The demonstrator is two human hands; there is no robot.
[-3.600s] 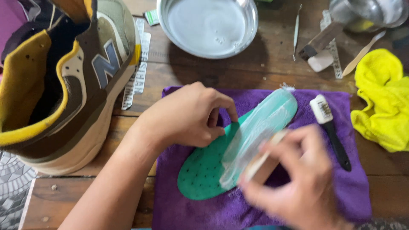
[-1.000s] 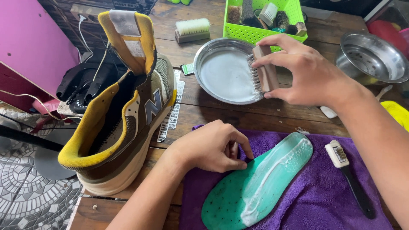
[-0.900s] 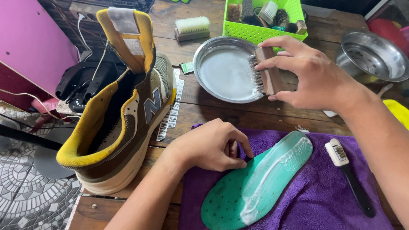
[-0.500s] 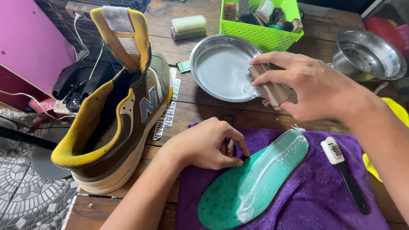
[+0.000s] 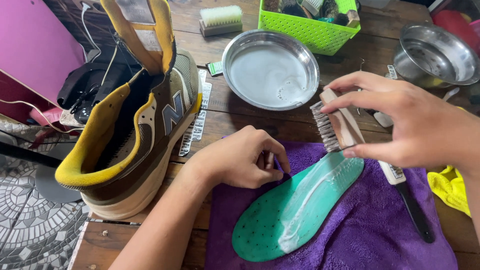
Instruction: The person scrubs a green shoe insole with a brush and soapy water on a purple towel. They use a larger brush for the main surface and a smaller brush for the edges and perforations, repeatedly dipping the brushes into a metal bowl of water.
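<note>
From the head view, the left hand [image 5: 245, 162] presses bent fingers on the insole's [image 5: 295, 210] edge at about ten o'clock, seemingly to pin it flat on the purple towel [image 5: 380, 235] covering the tabletop [image 5: 240, 120]. The right hand [image 5: 415, 125] pinches a wooden brush [image 5: 334, 125], bristles leftward, just above the insole's upper end. The insole is green, dotted with holes, streaked with white foam; a shoe [image 5: 135, 130] stands at nine o'clock, a foamy bowl [image 5: 270, 70] at twelve.

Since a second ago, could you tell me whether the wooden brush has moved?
Yes. The right hand has carried the wooden brush off the metal bowl, toward the green insole on the purple towel.
</note>
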